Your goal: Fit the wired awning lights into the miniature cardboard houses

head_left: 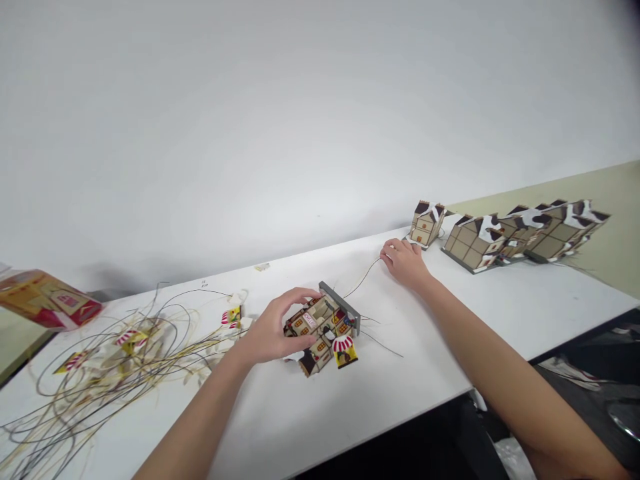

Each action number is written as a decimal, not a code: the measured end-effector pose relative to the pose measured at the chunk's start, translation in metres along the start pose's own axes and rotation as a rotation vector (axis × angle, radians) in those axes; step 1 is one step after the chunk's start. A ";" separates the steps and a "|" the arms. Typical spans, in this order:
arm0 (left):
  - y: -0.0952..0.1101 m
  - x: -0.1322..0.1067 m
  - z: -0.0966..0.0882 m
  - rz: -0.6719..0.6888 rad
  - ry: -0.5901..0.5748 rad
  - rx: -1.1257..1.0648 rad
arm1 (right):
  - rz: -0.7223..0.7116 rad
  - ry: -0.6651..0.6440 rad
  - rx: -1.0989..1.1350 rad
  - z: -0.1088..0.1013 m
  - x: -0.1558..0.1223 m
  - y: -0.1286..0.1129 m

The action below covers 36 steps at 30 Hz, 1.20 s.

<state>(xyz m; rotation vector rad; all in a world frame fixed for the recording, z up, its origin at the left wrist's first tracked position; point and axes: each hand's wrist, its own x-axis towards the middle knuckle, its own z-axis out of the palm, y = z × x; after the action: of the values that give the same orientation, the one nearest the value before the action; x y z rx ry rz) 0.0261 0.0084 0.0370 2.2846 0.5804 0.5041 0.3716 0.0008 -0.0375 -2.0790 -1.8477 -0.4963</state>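
My left hand is closed around a small model house that lies tipped over on the white table, its grey base facing right. A small stall with a red-and-white striped awning sticks out at the house's near side. Thin wires come out from under the base. One dark wire runs up to my right hand, whose fingers are pinched together on its end. That hand is just left of another model house standing upright.
Several snow-roofed model houses stand at the table's right end. To the left lies a tangle of thin wires with small striped stalls among it. A red and yellow box is at the far left. A white wall rises behind the table.
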 end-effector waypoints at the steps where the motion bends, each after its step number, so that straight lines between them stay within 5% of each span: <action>1: 0.000 0.000 -0.001 -0.002 -0.007 -0.001 | 0.007 -0.003 -0.010 0.001 0.000 0.000; 11: 0.007 -0.002 0.002 0.145 0.147 0.256 | 0.060 -0.035 -0.061 0.005 -0.001 0.003; 19: 0.024 -0.007 0.033 0.301 -0.067 0.591 | 0.067 -0.073 -0.031 0.008 -0.001 0.003; 27: 0.021 -0.007 0.038 0.239 0.198 0.533 | 0.053 -0.077 0.005 0.006 -0.001 0.002; 33: 0.019 -0.003 0.039 -0.035 0.502 0.496 | 0.034 -0.066 0.029 0.006 -0.003 0.001; 36: 0.016 -0.001 0.039 -0.149 0.554 0.455 | -0.042 -0.010 0.095 0.001 -0.004 -0.007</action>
<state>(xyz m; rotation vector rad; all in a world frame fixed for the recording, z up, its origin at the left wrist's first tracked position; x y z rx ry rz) 0.0491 -0.0236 0.0225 2.4881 1.2329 1.0292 0.3643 -0.0015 -0.0400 -1.9889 -1.8861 -0.4007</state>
